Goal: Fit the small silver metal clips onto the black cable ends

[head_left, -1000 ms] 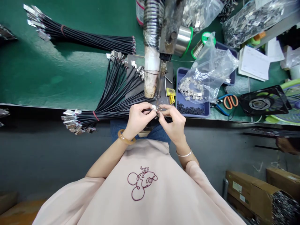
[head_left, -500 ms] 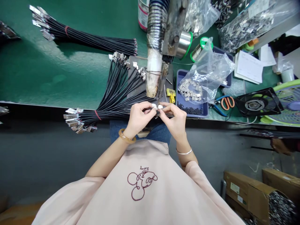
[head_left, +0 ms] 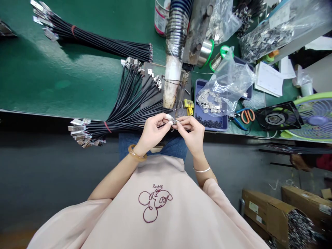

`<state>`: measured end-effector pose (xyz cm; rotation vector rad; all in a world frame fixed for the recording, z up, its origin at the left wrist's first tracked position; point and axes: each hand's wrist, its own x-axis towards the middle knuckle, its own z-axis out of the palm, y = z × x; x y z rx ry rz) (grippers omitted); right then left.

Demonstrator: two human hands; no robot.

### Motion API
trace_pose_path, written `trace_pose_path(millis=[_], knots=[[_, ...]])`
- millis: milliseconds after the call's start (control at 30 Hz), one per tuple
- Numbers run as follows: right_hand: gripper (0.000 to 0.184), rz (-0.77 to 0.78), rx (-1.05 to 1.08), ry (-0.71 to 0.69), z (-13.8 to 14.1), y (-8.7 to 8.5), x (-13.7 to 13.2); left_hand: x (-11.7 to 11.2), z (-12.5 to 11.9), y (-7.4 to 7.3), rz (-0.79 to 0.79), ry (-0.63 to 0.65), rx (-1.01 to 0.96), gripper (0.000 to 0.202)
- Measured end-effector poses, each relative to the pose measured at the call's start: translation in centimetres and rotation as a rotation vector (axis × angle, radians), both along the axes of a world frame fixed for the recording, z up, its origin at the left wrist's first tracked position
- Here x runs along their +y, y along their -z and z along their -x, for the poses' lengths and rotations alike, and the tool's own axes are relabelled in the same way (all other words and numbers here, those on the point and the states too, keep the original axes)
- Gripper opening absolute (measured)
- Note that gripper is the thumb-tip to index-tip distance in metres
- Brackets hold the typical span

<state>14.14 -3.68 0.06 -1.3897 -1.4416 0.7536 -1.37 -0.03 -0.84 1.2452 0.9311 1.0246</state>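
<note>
I see the green worktop (head_left: 85,86) carrying black cables (head_left: 121,126) left, a blue tray (head_left: 225,122) and black fan (head_left: 275,118) right.

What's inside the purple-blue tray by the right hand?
Silver metal pieces and, nearer the person, tiny black pieces. A crumpled clear bag overlaps the tray, obscuring whatever lies beneath.

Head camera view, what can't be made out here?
In the head view:
Small metal piece: too small, mostly covered by the left hand and right hand.
Lower cable bundle: its lowest cables run out of sight behind the left hand.
Dark clump at far left: cut off by the left edge.
Ribbed hose: upper end cut off by the top edge.
White pad: any writing is too small to read.
</note>
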Motion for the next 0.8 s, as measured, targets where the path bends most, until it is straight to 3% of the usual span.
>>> trace_pose_path(millis=[267,533,800], knots=[[0.012,-0.192,-0.267,0.009,-0.06,-0.15,0.44,0.09,-0.29,0.18,-0.018,-0.048,0.038,0.009],[0.012,-0.318,-0.316,0.013,0.0,0.09,0.68,0.16,-0.36,0.02,-0.044,-0.086,0.058,0.011],[0.013,-0.327,-0.397,0.03,-0.09,0.59,0.09,-0.14,-0.53,0.43,-0.014,-0.085,0.076,0.01]])
